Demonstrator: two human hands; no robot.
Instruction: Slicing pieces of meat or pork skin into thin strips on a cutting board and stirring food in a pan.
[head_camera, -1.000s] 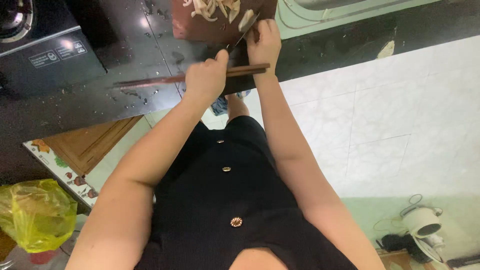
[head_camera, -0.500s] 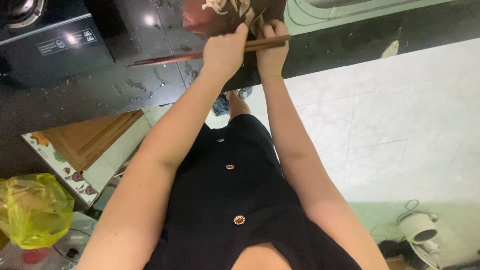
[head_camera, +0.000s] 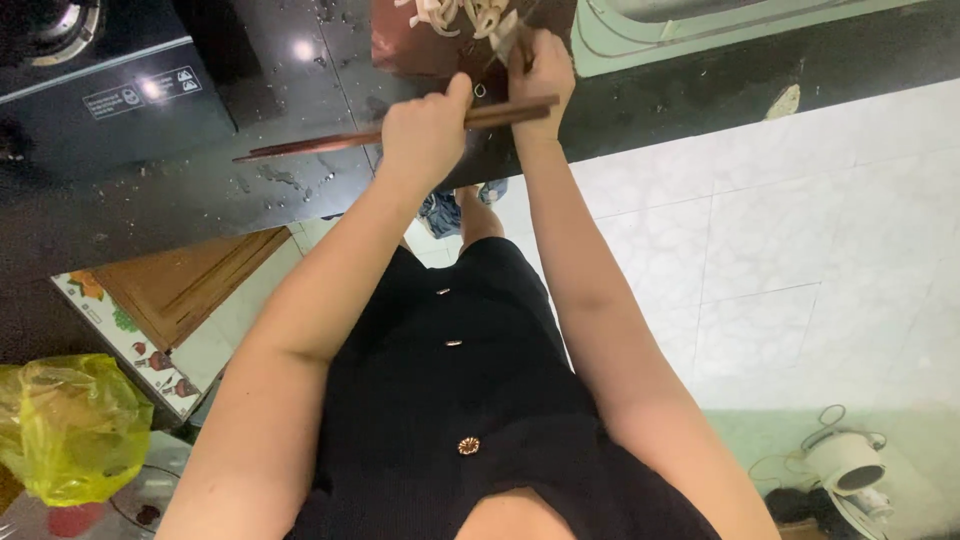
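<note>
My left hand is closed around a pair of long chopsticks, held level over the dark desk so the tips point away to the left. My right hand is closed too, on a small thing I cannot make out (maybe a knife handle), just beyond the chopsticks' thick end. The board lies right ahead of both grips, touching the right one, with pale slices on it. I judge I keep the chopsticks raised so they stay clean.
</note>
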